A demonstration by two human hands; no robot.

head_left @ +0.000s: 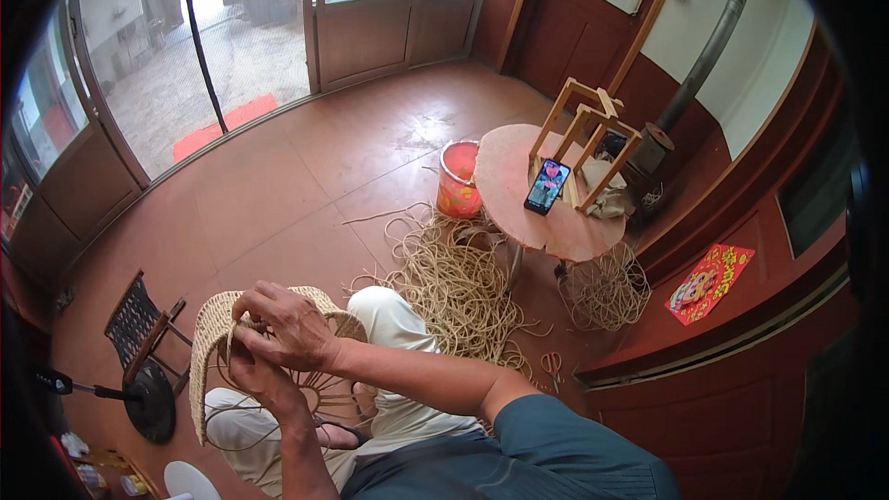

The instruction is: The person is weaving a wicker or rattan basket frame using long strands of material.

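Observation:
A half-woven basket (pixel 200 380) of pale twisted cord rests over my lap, its side wall woven and its dark frame rods showing as spokes inside. My right hand (pixel 292 326) reaches across from the right, fingers bent and pinching at the basket's upper edge. Just beneath it, my left hand (pixel 264 376) is closed on the same edge from the inner side. The fingertips of both hands meet there; any strand between them is too small to make out. My light trousers (pixel 394 319) lie under and beside the basket.
A big heap of loose cord (pixel 454 287) lies on the floor ahead. Beyond it stand a red bucket (pixel 458 194) and a round table (pixel 519 181) bearing a phone (pixel 548 186) and wooden frame (pixel 593 116). Scissors (pixel 552 366) lie right; a folding chair (pixel 143 324) stands left.

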